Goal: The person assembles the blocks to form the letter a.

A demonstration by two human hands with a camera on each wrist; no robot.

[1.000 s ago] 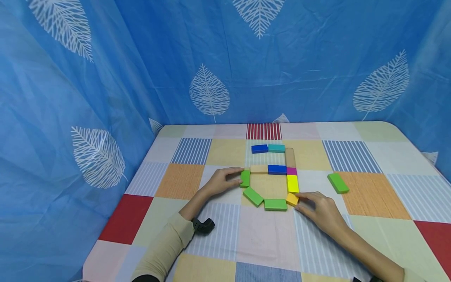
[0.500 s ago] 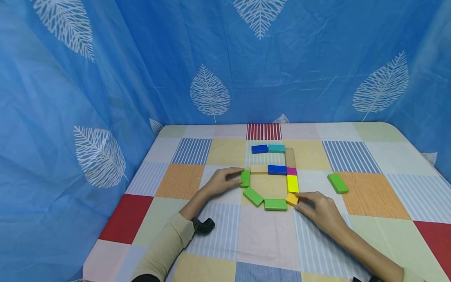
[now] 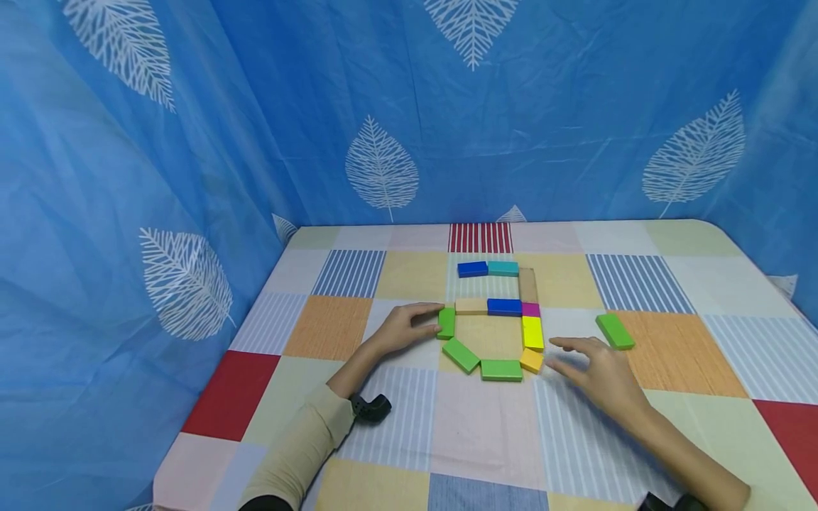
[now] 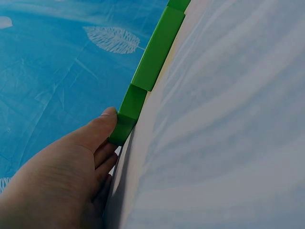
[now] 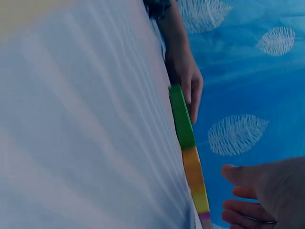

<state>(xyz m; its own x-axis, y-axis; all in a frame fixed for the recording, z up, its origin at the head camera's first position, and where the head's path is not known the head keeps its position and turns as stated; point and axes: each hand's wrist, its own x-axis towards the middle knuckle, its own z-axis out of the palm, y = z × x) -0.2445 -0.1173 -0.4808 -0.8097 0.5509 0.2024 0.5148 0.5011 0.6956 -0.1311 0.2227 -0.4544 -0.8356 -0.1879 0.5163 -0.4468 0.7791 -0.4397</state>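
Note:
At the left side of a block outline, my left hand (image 3: pixel 404 330) holds a green block (image 3: pixel 446 323) between thumb and fingers. The left wrist view has the thumb against that block (image 4: pixel 125 121), with the other fingers partly hidden behind it. My right hand (image 3: pixel 603 372) is off the table blocks, thumb and fingers apart, nothing between them. It hovers just right of a short orange block (image 3: pixel 531 360), with a small gap. A yellow block (image 3: pixel 532 333) adjoins the orange one. Two more green blocks, one slanted (image 3: pixel 461 355) and one level (image 3: pixel 501 370), form the near side.
A light wooden block (image 3: pixel 471 306), a blue block (image 3: pixel 505 307) and a magenta block (image 3: pixel 530 309) form the middle row. Beyond lie a tan block (image 3: pixel 527 285), a teal block (image 3: pixel 503 268) and another blue block (image 3: pixel 473 269). A loose green block (image 3: pixel 615 331) lies right, on the patchwork tablecloth (image 3: pixel 486 433).
My right hand has let go of the orange block and moved slightly right, away from it. The left hand has stayed at the green block. The blocks keep their arrangement.

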